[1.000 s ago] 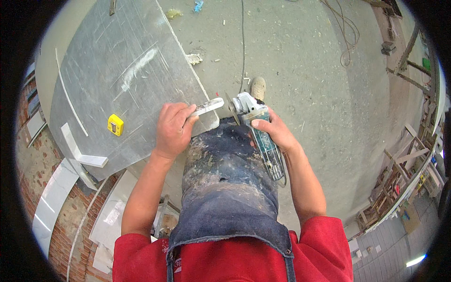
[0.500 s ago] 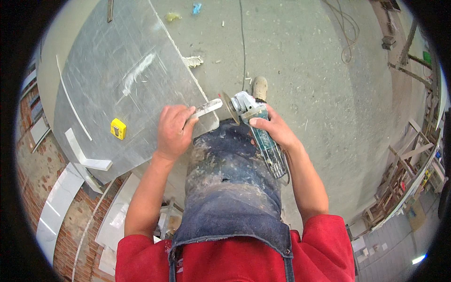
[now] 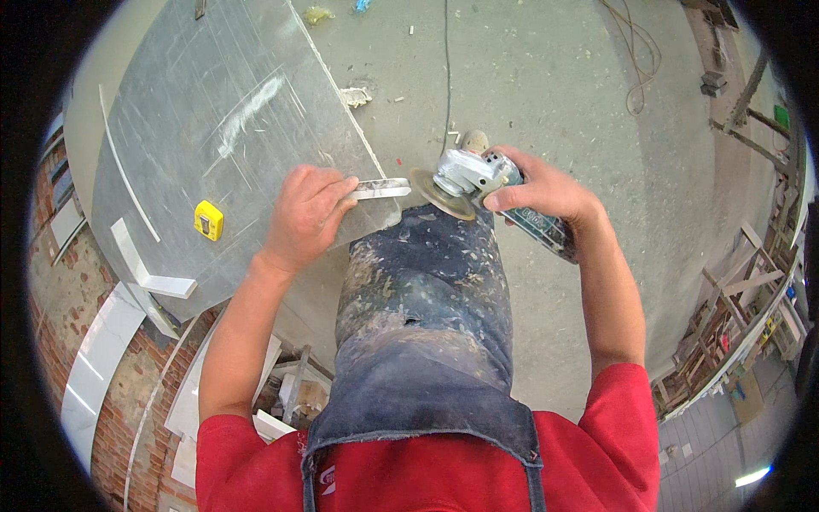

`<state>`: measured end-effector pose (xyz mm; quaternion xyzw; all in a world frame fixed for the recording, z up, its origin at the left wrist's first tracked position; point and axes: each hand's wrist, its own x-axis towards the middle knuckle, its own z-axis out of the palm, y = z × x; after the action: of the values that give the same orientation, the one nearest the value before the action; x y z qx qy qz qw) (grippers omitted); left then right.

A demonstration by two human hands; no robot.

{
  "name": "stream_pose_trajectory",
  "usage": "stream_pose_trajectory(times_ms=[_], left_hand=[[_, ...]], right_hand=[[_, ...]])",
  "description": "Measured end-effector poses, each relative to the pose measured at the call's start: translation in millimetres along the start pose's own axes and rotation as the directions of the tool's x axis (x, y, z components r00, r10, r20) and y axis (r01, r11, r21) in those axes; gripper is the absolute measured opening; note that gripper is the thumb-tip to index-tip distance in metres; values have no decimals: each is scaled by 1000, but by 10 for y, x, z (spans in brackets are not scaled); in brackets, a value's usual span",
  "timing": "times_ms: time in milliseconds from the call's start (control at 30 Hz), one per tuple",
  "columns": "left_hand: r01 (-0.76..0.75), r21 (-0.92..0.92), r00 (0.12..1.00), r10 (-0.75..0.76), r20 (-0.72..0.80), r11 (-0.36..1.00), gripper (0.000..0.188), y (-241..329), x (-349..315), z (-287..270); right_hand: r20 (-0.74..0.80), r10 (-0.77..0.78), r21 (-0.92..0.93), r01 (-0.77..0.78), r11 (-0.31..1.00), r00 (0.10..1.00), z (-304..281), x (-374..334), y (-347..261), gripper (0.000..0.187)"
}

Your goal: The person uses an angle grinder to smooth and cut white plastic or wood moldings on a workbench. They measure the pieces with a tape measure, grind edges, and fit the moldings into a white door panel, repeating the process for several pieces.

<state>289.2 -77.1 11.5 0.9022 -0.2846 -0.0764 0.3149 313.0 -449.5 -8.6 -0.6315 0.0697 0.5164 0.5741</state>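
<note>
In my left hand is a short, narrow strip of white stone or tile, pinched between thumb and fingers above the corner of a grey tabletop. My right hand wraps round the body of a teal angle grinder with a dusty metal head. Its round cutting disc faces the free end of the strip, with a small gap seeming to lie between them. Whether the disc spins I cannot tell. A yellow tape measure rests on the tabletop left of my left hand.
An L-shaped white piece lies at the tabletop's near left edge, with a thin curved strip beyond it. A cable runs along the dusty floor. Wooden frames stand at the right, and white slabs lie at the lower left.
The grinder has turned, its body now angling out to the right and its disc lying flatter. My right elbow has swung outward. The strip in my left hand has levelled out.
</note>
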Motion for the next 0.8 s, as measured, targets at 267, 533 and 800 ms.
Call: stream_pose_trajectory(times_ms=[267,533,800], left_hand=[[-12,15,1000,12,7,1000,35,6,20,-8],[154,27,980,-150,-133,988,33,206,-153,215],[292,-8,919,-283,-273,956,31,484,-192,439]], right_hand=[[19,-18,-118,20,993,1000,-64,218,-33,90],[-78,92,410,-53,910,993,471,35,277,74],[-255,74,638,110,763,964,1000,52,351,63]])
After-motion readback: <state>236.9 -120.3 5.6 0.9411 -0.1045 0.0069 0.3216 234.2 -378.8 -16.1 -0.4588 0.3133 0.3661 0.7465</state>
